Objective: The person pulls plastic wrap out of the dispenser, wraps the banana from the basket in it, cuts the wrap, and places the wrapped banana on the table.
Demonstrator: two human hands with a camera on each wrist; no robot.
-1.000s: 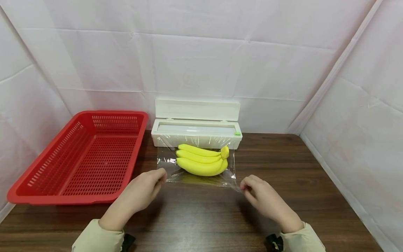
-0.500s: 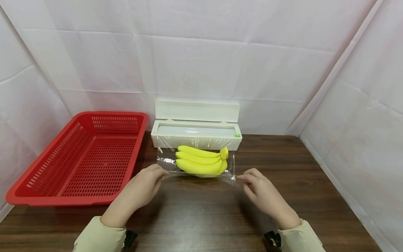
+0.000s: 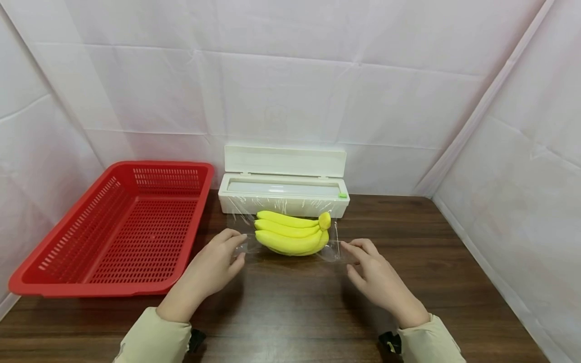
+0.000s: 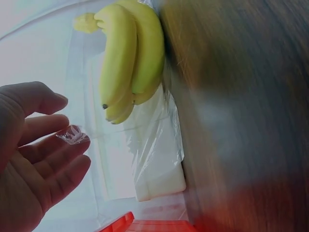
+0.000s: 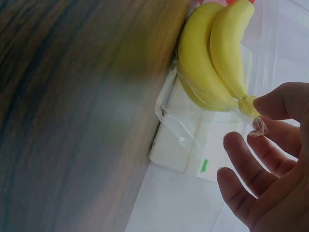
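Note:
A bunch of yellow bananas (image 3: 290,234) lies on the table, with clear cling film (image 3: 333,250) under it. This film runs back to a white cling film dispenser (image 3: 283,205) behind the bananas. My left hand (image 3: 213,264) is beside the banana tips, thumb apart from the fingers. In the left wrist view a crumpled bit of film (image 4: 73,135) sits against its fingers. Near the stem end is my right hand (image 3: 379,277), fingers relaxed and thumb apart. A small wad of film (image 5: 259,126) touches its index fingertip in the right wrist view.
At the left stands a red plastic basket (image 3: 181,275) with slotted walls. The dispenser's lid (image 3: 285,160) is raised against the white cloth wall (image 3: 281,91), and a green slider (image 3: 342,195) sits at its right end. Dark wooden table (image 3: 290,317) lies in front.
Both hands have lifted the film's front edge back toward the bananas. The fingers have gone from pinching the film corners to straighter and spread. The bananas have stayed in place.

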